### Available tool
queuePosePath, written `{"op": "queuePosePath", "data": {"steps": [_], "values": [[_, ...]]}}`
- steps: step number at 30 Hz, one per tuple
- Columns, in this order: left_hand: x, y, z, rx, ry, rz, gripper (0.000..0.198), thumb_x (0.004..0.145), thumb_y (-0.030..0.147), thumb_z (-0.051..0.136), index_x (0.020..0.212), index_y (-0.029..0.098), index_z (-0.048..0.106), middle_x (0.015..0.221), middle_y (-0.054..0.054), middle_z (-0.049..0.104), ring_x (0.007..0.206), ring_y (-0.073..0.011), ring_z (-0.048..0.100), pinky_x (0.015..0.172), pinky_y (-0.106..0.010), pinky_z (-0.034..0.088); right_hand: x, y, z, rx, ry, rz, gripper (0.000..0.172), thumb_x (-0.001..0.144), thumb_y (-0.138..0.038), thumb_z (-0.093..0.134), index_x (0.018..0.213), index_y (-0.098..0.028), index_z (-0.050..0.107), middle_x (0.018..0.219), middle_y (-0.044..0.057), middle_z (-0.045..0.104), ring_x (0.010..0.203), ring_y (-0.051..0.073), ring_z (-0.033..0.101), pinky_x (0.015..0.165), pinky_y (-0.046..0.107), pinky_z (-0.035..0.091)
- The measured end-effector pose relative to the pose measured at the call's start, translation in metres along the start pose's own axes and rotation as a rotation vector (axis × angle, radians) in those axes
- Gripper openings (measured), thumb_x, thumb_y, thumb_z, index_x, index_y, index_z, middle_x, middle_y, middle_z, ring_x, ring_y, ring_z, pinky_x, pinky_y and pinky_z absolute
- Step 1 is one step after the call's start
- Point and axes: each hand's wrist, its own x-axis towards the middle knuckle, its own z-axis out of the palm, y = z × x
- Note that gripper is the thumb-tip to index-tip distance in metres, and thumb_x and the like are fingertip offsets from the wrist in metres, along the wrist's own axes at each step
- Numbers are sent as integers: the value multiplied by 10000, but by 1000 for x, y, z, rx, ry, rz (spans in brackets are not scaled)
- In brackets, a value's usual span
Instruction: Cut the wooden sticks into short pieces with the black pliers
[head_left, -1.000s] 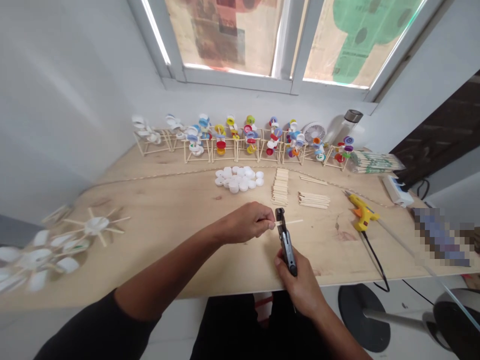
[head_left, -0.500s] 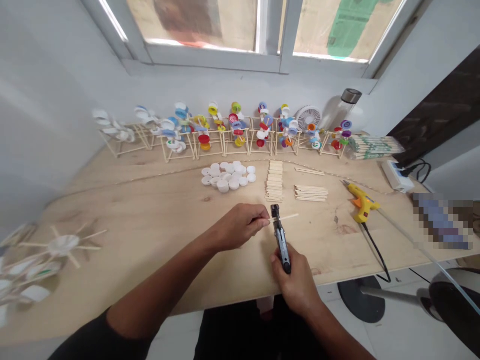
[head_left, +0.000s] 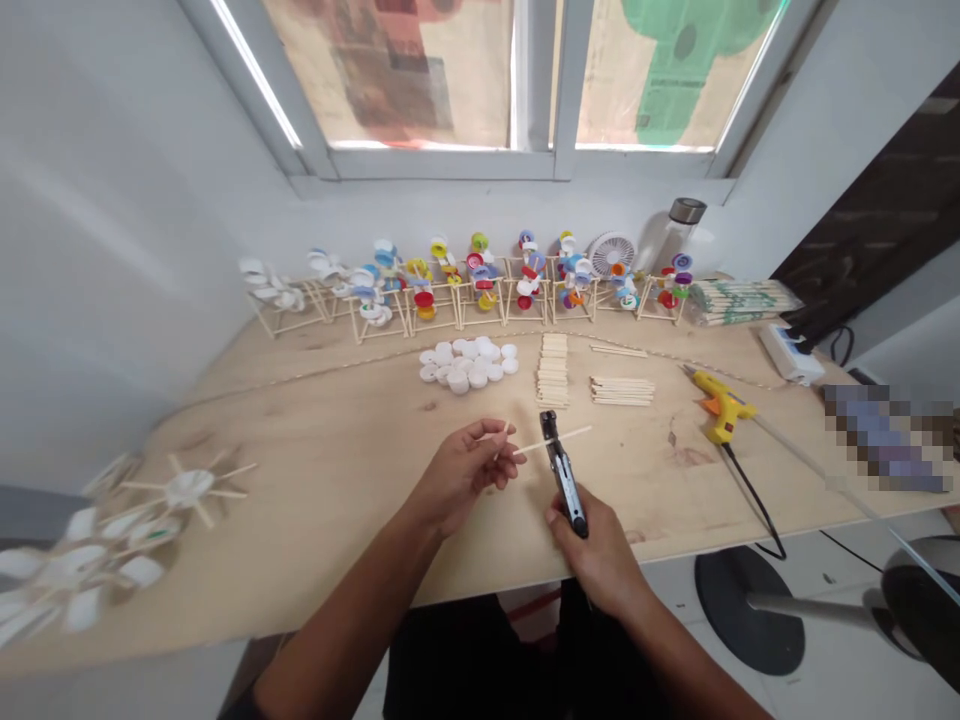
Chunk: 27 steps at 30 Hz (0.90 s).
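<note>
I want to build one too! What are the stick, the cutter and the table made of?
The stick looks like bare pale wood or bamboo: thin, straight, matt. The cutter in the right hand seems dark metal with a slight shine. The table looks like raw plywood: grain and knots show.

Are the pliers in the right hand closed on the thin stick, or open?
Closed, it seems: the thin stick crosses the tip of the pliers and hangs above the table.

No legible text in view, green print on stacked packs [head_left: 739, 298] at far right too small to read, window coverings [head_left: 420, 70] show coloured shapes only
</note>
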Motion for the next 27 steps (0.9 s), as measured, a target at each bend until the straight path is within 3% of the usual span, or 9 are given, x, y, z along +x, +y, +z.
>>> {"op": "queuePosePath", "data": {"steps": [3,5,9,12,15,19,23,27], "values": [[0,0,3,-62,-47,-27,294,753,405,537,857,133,497,726,-36,551,575,-87,511,482,-195,385,-1,0,0,12,7,-3,132,771,-284,470,709,-175,514,582,-21,521,539,122,471,516,218,338],[-1,2,8,35,-47,26,276,762,412,519,793,140,486,658,-1,505,539,-77,477,467,-191,365,-1,-1,-1,15,14,-8,132,768,-282,474,708,-173,519,591,-16,530,548,124,474,522,219,341],[-4,3,19,511,23,270,186,752,331,546,788,162,477,642,40,477,534,-66,432,511,-191,366,-3,-2,-2,8,12,-10,130,766,-278,475,712,-171,526,596,-16,532,555,126,480,531,222,342],[-5,1,26,890,64,468,100,814,267,455,825,176,494,722,19,527,617,-89,477,588,-210,390,-4,-3,-3,10,-1,-17,127,769,-280,477,721,-173,527,590,-21,520,552,125,478,535,223,344],[-4,-1,28,1194,81,671,147,854,218,371,852,172,511,775,-19,557,692,-117,521,622,-224,400,-5,-3,-6,47,-14,-11,122,767,-281,484,728,-175,530,589,-26,514,554,125,482,538,223,352],[0,-2,25,1557,64,950,209,867,161,326,881,146,534,685,-34,536,620,-130,502,560,-232,378,-6,-2,-7,190,-75,38,118,763,-286,496,735,-174,521,541,-45,481,481,107,464,494,213,360],[6,-5,19,1663,44,1075,220,865,135,311,892,139,529,668,-44,549,612,-136,497,567,-252,368,-8,-4,-7,328,-160,83,116,781,-285,473,750,-177,502,501,-57,457,425,96,450,468,209,368],[6,-11,18,1555,96,998,165,851,178,360,843,157,524,640,-37,551,611,-141,518,585,-260,366,-11,-8,-11,187,-84,55,114,753,-277,512,798,-176,539,595,-24,529,539,127,507,534,231,380]]}}
